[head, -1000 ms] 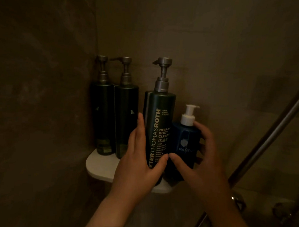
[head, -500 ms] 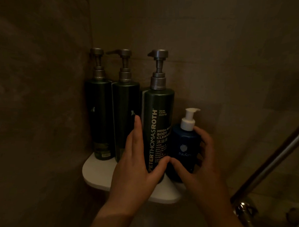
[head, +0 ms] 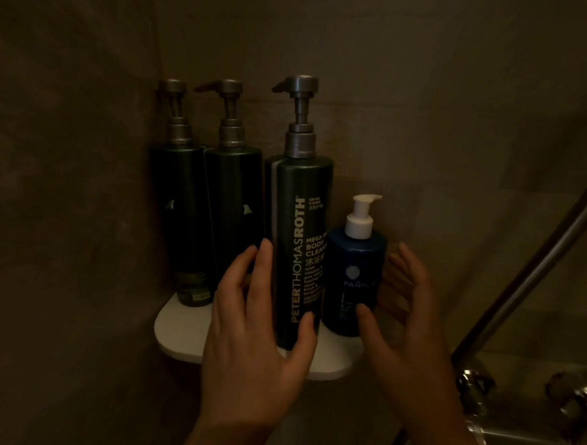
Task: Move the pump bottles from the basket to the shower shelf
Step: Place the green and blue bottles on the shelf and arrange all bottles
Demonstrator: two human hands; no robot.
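The scene is a dim shower corner with dark, matt stone-look walls. A white, rounded corner shelf [head: 176,331] is fixed where the left wall meets the far wall. Four pump bottles stand upright on it in a row.

From left to right:
- a dark green bottle [head: 177,224] with a grey metal pump, in the corner;
- a second dark green bottle [head: 232,213] of the same type, touching the first;
- a Peter Thomas Roth body cleanser bottle [head: 301,243], the tallest in view, standing nearer the shelf's front edge;
- a short blue Pañpuri bottle [head: 353,278] with a white pump, just beside the cleanser bottle.

The left hand [head: 253,348] cups the lower part of the cleanser bottle. Its fingers [head: 263,264] are spread along the bottle's left side, and the thumb lies on the front label. Whether the grip is firm cannot be told.

The right hand [head: 405,331] is open around the blue bottle. Its thumb rests on the bottle's front; the fingers curve loosely behind the right side, apart from the bottle.

A metal rail [head: 532,263] runs diagonally at the right. Chrome tap fittings [head: 473,388] sit at the lower right, near the wall.
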